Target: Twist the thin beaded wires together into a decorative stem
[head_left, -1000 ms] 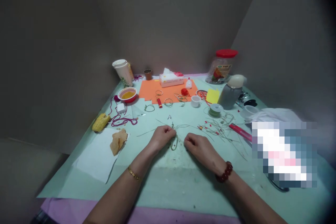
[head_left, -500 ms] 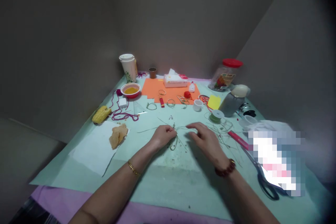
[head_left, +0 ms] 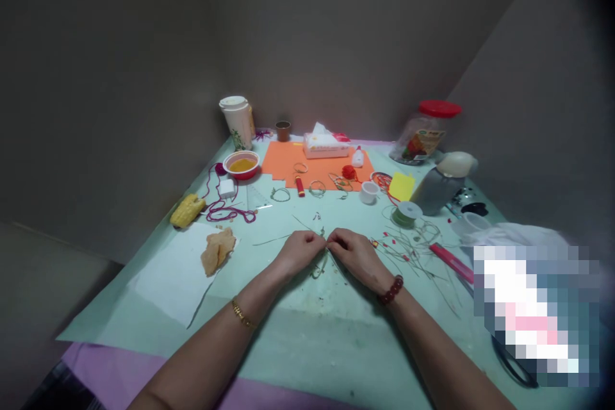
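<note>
A thin green cord (head_left: 316, 272) forms a loop below my fingertips at the middle of the table, and its loose ends run out to the left. My left hand (head_left: 302, 250) pinches the cord at the top of this loop, thumb against forefinger. Close beside it, my right hand (head_left: 353, 253) is closed in a pinch on the cord too, the fingertips almost touching those of the left. The knot between the hands is too small to make out. Tiny bits lie scattered around the loop.
At right are a cord spool (head_left: 406, 214), loose cord pieces, a pink-handled tool (head_left: 450, 262) and a dark thermos (head_left: 435, 189). Leftward lie corn (head_left: 188, 211), brown pieces (head_left: 218, 251) on white paper, and a red bowl (head_left: 241, 166). Finished-looking cord rings (head_left: 317, 189) sit near orange paper (head_left: 283, 154).
My right hand has moved left and down to meet my left hand, its spread fingers now closed in a pinch. The left hand keeps its grip. The view has shifted slightly.
</note>
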The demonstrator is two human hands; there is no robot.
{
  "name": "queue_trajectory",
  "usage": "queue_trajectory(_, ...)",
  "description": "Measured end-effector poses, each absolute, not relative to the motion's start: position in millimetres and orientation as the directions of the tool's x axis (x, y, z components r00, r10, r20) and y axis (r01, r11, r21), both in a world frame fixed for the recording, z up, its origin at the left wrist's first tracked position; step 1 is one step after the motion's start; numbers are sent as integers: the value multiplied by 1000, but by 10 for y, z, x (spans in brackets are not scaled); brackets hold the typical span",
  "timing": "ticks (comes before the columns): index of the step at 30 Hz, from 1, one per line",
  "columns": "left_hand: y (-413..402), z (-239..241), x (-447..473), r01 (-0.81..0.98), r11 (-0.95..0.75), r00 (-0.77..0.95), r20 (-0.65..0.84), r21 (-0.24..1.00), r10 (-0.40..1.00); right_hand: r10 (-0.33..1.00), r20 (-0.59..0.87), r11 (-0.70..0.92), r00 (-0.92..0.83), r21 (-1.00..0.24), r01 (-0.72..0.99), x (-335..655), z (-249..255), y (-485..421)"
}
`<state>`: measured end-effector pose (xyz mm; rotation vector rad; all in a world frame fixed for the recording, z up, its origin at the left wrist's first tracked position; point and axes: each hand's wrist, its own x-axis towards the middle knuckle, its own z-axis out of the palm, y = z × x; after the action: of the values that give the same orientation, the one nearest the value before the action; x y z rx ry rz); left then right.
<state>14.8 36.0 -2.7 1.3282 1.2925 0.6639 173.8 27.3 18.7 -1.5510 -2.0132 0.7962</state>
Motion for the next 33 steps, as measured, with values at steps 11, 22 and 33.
queue_trajectory(11,337,-30,181,359,146,206,-231,922,951,967,159,251,-199,-460,852,1724,141,369)
queue_trajectory(22,342,-28,173,358,151,211,-238,921,948,961,278,54,13,-232,971,2008,286,1052)
queue_trajectory(33,298,-6,192,401,121,156,-198,908,968,991,113,-66,74,-79,995,2006,322,1032)
